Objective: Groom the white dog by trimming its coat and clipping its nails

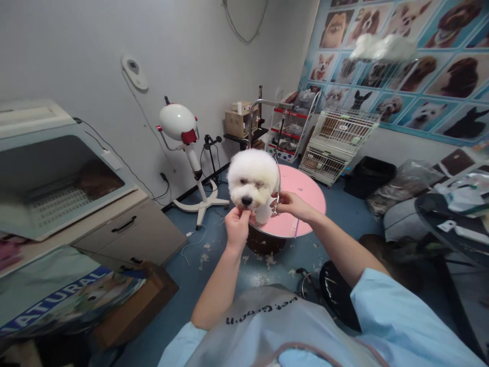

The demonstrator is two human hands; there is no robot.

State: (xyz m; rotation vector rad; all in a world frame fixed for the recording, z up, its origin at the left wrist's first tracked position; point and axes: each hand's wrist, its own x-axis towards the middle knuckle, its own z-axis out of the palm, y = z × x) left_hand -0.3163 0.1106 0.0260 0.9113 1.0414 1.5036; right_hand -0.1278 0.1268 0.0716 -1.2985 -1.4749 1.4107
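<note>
A fluffy white dog [252,176] faces me on a round pink grooming table [305,189]. My left hand [237,228] is closed at its chin, thumb and fingers pinched just under the mouth. On the other side of the muzzle, my right hand [291,205] holds a pair of scissors [279,178], fingers at the handles. Their blades point upward along the side of the dog's head. A comb with a purple edge [295,228] lies at the table's near right rim.
A metal grooming arm [250,125] rises behind the dog. A white stand dryer [178,122] stands left, near a cabinet [130,229]. Wire cages [336,142] and a black bin [370,176] are at the back right. Hair clippings [269,261] litter the floor; a black stool [338,290] is close by.
</note>
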